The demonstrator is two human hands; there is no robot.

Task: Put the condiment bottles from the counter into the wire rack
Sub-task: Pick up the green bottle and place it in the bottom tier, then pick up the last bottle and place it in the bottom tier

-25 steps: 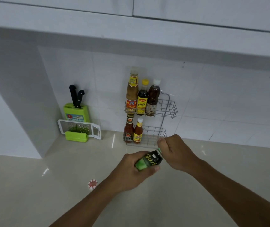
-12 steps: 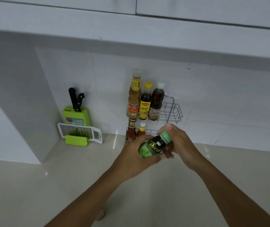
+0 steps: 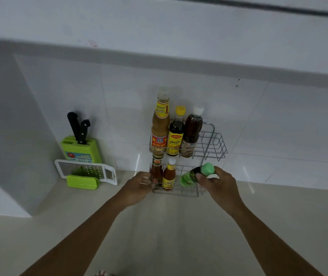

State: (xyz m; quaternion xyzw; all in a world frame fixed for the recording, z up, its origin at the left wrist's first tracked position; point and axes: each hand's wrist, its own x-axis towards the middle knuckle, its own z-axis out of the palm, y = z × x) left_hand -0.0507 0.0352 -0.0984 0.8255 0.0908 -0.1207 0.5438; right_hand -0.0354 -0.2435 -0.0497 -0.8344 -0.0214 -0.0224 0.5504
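A two-tier wire rack [image 3: 215, 144] stands against the tiled wall. Its upper shelf holds a tall tan sauce bottle [image 3: 160, 124], a dark yellow-capped bottle [image 3: 176, 134] and a brown white-capped bottle [image 3: 192, 132]. Two small red sauce bottles [image 3: 168, 176] stand in the lower shelf. My right hand [image 3: 219, 183] grips a green bottle [image 3: 194, 175] by its neck, tilted, at the lower shelf's right part. My left hand [image 3: 138, 187] rests its fingers on the lower shelf's left front wire.
A green knife block [image 3: 79, 149] with two black-handled knives stands at the left by the wall, with a white and green grater [image 3: 85, 174] in front of it. A white cabinet side closes off the far left. The beige counter [image 3: 169, 226] stretches toward me.
The green bottle passed from both hands into my right hand alone and moved forward to the lower shelf. My left hand let go and went to the rack's left front.
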